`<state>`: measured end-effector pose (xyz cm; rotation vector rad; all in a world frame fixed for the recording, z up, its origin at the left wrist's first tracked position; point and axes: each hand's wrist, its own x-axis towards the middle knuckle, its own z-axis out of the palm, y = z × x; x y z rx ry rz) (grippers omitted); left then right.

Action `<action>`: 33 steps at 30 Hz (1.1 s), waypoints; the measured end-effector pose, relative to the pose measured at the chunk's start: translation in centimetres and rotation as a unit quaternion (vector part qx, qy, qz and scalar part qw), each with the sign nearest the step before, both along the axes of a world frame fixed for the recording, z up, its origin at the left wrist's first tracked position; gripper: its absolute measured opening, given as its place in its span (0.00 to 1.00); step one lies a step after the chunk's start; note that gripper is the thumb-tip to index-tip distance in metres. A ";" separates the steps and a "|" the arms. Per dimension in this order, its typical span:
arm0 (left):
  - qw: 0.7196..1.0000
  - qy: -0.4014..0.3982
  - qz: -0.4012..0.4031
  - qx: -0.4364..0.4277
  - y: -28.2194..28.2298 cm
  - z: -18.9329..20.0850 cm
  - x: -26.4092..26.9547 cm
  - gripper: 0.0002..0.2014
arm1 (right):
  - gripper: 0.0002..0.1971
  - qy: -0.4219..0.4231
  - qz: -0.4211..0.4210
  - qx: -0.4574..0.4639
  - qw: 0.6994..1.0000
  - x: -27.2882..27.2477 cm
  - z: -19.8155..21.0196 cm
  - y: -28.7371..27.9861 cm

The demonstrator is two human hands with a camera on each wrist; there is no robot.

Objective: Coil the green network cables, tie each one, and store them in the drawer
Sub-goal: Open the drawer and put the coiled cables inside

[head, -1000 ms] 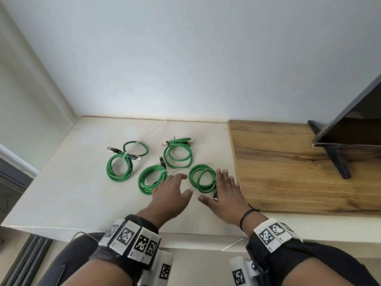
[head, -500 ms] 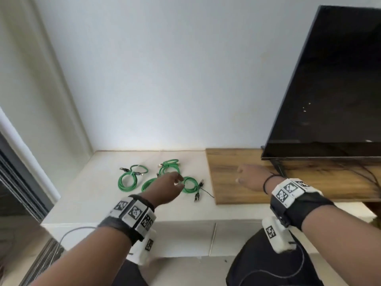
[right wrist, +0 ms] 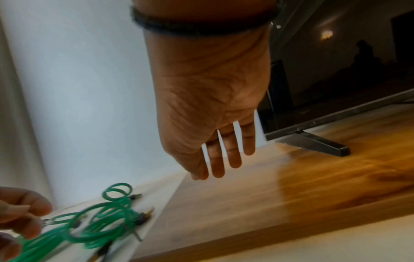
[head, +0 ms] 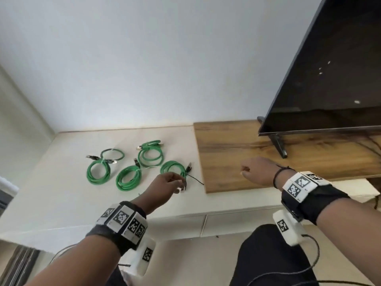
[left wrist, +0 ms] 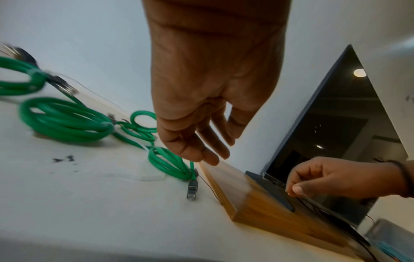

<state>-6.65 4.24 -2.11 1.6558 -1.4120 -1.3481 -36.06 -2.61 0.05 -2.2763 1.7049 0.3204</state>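
Neither hand holds a cable. The left hand (head: 168, 182) hangs over the white top (head: 51, 193) with its fingers (left wrist: 208, 141) loosely extended and slightly spread, empty, their tips just above the nearest coil (head: 174, 169); whether they touch it cannot be told. The right hand (head: 255, 169) is raised over the wood board (head: 237, 145), well apart from the coils. In the right wrist view its fingers (right wrist: 234, 156) point down, straight and a little apart, while the left wrist view shows thumb and forefinger drawn close together at the tip; whether they pinch anything cannot be told.

Four green coils lie on the white top, each bundled. The nearest one lies beside the board's left edge, with a dark plug (left wrist: 192, 188) lying toward the front and a thin black wire (head: 195, 179) running from it to the board. A second coil (head: 128, 178) lies to its left, a third (head: 150, 154) behind, and the fourth (head: 99, 172) farthest left, with a smaller loop above it.

A dark TV (head: 329, 79) stands on the board on a black foot (head: 279, 144).
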 end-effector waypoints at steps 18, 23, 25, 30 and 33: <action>0.976 -0.012 -0.106 0.188 0.4 -5.4 -3.6 0.08 | 0.03 -0.074 -0.156 0.082 0.982 -7.3 -6.1 2.4; 0.988 -0.065 -0.091 0.103 0.9 -8.1 -5.6 0.08 | 0.02 -0.099 -0.126 -0.014 0.987 -9.7 -9.7 5.5; 0.979 -0.126 -0.160 -0.011 1.9 -8.1 -6.6 0.07 | 0.05 -0.097 -0.113 -0.068 0.987 -10.8 -10.6 6.8; 0.934 -0.201 -0.287 -0.068 7.2 -7.3 -9.1 0.07 | 0.10 -0.060 -0.120 -0.131 0.982 -12.9 -10.2 12.0; 0.944 -0.219 -0.242 -0.043 9.4 -7.2 -9.0 0.06 | 0.12 -0.053 -0.193 -0.056 0.978 -13.8 -10.5 16.8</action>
